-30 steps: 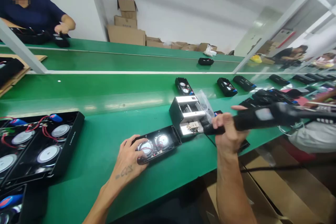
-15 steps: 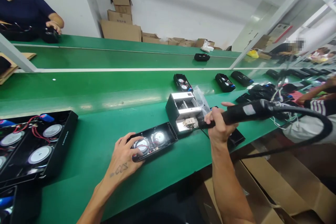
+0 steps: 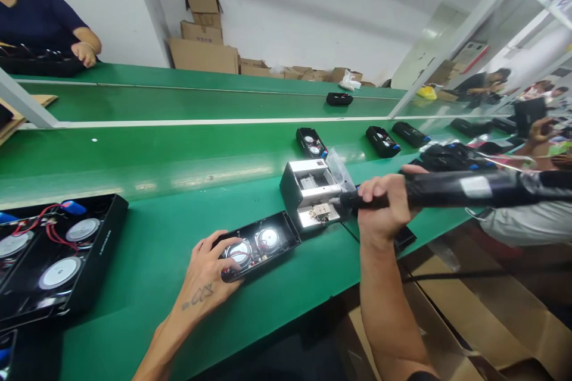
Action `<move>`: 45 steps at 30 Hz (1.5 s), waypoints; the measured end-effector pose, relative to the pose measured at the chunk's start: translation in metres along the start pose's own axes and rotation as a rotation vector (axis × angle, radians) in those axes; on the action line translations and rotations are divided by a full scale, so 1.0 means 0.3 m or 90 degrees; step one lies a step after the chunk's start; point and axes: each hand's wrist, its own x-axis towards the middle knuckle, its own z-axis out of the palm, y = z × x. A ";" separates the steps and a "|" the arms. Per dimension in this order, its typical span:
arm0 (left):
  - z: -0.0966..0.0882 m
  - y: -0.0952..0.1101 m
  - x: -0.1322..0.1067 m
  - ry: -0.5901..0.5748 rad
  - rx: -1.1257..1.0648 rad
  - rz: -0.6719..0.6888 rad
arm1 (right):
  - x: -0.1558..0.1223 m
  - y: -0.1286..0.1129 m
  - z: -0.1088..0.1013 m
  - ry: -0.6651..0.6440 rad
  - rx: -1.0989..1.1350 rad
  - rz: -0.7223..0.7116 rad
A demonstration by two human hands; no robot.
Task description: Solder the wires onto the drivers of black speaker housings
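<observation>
My left hand point(image 3: 206, 278) grips the near end of an open black speaker case point(image 3: 258, 245) with two round drivers, lying on the green bench point(image 3: 179, 214). My right hand point(image 3: 382, 214) is wrapped round a long black electric screwdriver point(image 3: 456, 189) held almost level. Its tip points left at a silver metal screw feeder box point(image 3: 310, 192) standing just beyond the case.
Larger open speaker cases point(image 3: 58, 256) with red wires lie at the left. More black cases point(image 3: 382, 141) run along the belt to the right. A person in dark blue point(image 3: 40, 15) works at far left, others at far right. Cardboard boxes point(image 3: 203, 41) stack at the back wall.
The screwdriver has swung from tilted to nearly level, its tip staying at the silver box. My left hand stays on the case. The view has drifted slightly.
</observation>
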 end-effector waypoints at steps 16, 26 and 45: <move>0.016 -0.033 -0.005 0.002 0.026 0.024 | -0.012 0.031 -0.052 -0.081 -0.040 0.135; 0.007 -0.023 0.000 -0.015 0.031 0.014 | -0.104 0.090 -0.054 -0.146 -0.083 0.153; -0.033 0.045 0.011 -0.028 -0.043 -0.062 | -0.480 -0.109 0.264 -0.418 0.212 0.296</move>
